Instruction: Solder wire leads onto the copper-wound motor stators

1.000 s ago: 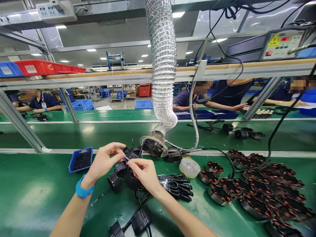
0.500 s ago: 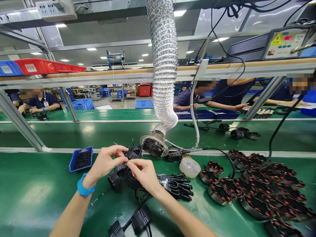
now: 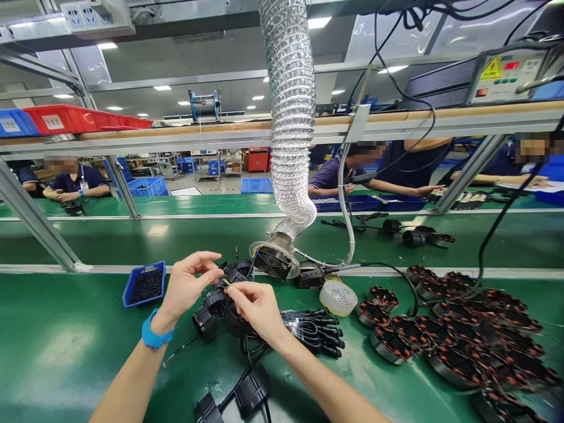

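1. Two bare hands, yours, meet at the middle of the near green bench (image 3: 66, 352), above a cluster of black round housings (image 3: 205, 323).
2. Your right hand (image 3: 258, 308) pinches a thin wire (image 3: 226, 282) between thumb and forefinger; a bit of yellow shows just beyond the fingertips.
3. Your left hand (image 3: 187, 291) faces it from the left, forefinger lifted, thumb close to the wire; whether its fingers grasp the wire you cannot tell from this angle. Its wrist wears a bright blue band (image 3: 155, 330).
4. Left of your left hand sits a small blue tray (image 3: 129, 292) filled with short black pieces (too small to make out singly).
5. Just right of your right hand lies a bundle of black cables (image 3: 317, 332); beyond it, slightly farther, stands a round pale tub (image 3: 337, 308).
6. At the right, many metal rings with copper-coloured windings (image 3: 392, 343) crowd the bench.
7. Beyond your hands, a silver flexible duct (image 3: 291, 106) hangs down to a black fan (image 3: 274, 263).
8. On the far side, co-workers in dark blue shirts (image 3: 92, 179) sit at left and right.
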